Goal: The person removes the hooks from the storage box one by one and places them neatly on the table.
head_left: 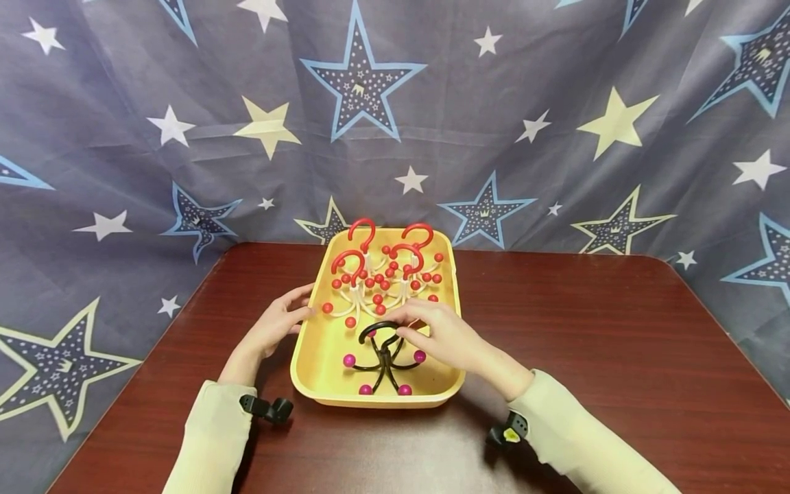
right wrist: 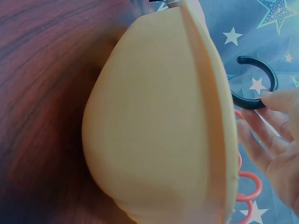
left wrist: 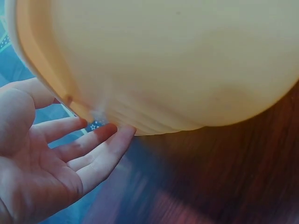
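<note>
On the table stands a yellow plastic tray (head_left: 321,353) holding a black hook-topped piece (head_left: 385,360) at its near end. Curved black legs spread from its stem, tipped with magenta balls. My right hand (head_left: 444,336) reaches over the tray's right rim and pinches the piece's curved hook between thumb and fingers. The right wrist view shows the thumb against the black hook (right wrist: 272,81). Beside the tray's left wall is my left hand (head_left: 274,326), fingers extended. In the left wrist view its fingertips (left wrist: 126,133) meet the tray's edge (left wrist: 35,60).
Several red hook-topped pieces (head_left: 354,271) with white legs and red balls crowd the tray's far half. The dark red-brown tabletop (head_left: 586,343) extends on both sides. A grey cloth (head_left: 432,151) with stars hangs behind. Each wrist wears a black camera (head_left: 268,409).
</note>
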A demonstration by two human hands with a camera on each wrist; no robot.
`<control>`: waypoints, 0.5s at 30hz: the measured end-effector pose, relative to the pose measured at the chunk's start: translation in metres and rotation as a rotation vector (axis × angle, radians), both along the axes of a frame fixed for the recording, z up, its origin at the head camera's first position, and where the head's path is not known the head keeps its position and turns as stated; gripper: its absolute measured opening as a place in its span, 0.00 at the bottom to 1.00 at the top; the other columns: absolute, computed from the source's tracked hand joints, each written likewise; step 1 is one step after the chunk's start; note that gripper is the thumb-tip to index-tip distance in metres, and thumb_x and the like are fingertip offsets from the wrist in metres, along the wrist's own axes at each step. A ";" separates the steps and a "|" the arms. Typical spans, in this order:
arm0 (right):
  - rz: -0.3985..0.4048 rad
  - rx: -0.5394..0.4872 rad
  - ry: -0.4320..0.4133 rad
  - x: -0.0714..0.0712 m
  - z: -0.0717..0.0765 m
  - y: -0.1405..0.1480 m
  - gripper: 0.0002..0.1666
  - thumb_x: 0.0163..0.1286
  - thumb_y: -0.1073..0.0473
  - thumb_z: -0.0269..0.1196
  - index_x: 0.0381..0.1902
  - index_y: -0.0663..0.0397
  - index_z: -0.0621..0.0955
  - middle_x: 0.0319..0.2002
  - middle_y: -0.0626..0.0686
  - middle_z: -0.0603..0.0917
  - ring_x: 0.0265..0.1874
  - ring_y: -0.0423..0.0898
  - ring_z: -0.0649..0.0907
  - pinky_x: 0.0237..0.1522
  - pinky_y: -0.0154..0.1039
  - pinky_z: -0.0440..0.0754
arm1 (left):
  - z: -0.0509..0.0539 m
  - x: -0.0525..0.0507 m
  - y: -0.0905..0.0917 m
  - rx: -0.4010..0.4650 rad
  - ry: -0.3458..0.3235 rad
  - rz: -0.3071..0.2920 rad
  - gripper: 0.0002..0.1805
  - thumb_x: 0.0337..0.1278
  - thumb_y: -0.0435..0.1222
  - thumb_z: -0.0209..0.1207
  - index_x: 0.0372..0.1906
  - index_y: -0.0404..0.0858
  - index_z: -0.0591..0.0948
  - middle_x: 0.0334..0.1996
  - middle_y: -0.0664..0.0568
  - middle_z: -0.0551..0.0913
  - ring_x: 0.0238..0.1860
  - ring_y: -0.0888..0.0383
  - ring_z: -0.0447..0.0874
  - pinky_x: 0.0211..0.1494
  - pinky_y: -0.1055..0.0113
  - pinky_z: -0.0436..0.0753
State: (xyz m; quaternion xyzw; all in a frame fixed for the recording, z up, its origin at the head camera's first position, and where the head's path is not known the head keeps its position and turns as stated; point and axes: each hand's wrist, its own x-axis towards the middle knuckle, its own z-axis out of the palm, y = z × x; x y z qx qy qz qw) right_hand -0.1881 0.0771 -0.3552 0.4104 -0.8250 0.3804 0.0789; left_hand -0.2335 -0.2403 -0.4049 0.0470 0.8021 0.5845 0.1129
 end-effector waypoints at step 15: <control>-0.071 -0.082 0.017 -0.009 0.020 0.018 0.12 0.60 0.65 0.64 0.43 0.57 0.83 0.36 0.51 0.86 0.35 0.42 0.83 0.39 0.34 0.82 | -0.004 0.003 -0.003 0.038 0.009 -0.038 0.38 0.60 0.31 0.54 0.73 0.41 0.53 0.63 0.30 0.66 0.49 0.53 0.81 0.46 0.62 0.83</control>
